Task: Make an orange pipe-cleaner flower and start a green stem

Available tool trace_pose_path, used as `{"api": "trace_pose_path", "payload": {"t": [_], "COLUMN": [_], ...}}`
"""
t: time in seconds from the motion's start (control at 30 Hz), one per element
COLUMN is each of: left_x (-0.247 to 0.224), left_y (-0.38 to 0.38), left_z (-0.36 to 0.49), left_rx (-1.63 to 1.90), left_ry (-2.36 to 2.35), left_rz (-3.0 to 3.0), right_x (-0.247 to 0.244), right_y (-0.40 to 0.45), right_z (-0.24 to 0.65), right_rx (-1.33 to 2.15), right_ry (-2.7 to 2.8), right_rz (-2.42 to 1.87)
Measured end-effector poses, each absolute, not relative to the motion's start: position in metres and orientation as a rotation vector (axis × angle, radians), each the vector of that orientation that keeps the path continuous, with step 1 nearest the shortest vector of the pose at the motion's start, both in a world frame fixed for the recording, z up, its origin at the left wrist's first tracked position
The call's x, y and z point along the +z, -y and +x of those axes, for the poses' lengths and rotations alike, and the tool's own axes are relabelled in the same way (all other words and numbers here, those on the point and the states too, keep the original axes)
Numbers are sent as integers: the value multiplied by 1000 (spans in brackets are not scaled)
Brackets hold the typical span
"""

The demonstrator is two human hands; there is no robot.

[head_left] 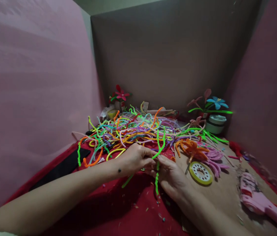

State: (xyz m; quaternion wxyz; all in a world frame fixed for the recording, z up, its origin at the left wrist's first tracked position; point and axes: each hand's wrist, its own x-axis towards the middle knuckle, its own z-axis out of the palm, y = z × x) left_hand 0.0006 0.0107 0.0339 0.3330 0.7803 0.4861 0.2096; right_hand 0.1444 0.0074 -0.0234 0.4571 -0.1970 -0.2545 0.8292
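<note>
Bright green pipe cleaners (160, 149) are pinched between my two hands, which meet near the middle of the view. My left hand (136, 159) comes in from the left with its fingers closed on them. From the right, my right hand (170, 173) grips the same green stems, its fingertips close to those of my left. Two green ends rise above the hands, one hangs below them, and another sticks out to the lower left. Exactly how the stems cross is hidden by the fingers.
Behind the hands lies a tangled pile of coloured pipe cleaners (133, 132). A tape roll (200, 173), orange loops (193, 149), pink loops (214, 159) and a pink glue gun (258, 201) rest on cardboard (217, 203). Fuzzy flowers (217, 102) stand behind.
</note>
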Motion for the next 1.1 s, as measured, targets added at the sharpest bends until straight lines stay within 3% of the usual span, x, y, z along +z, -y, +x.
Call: {"api": "trace_pose_path", "payload": {"t": [0.4,1.1], "left_x": [26,13], "left_y": [-12,-12], "left_z": [9,-4], "left_rx": [581,539], "left_ry": [-1198,-992], "left_rz": [1439,1221], "right_x": [-31,-23], "right_y": [-12,-13], "right_z": [146,150], "right_rx": [2045,1941], "right_ry": [542,571], "right_rz": [-513,-592]}}
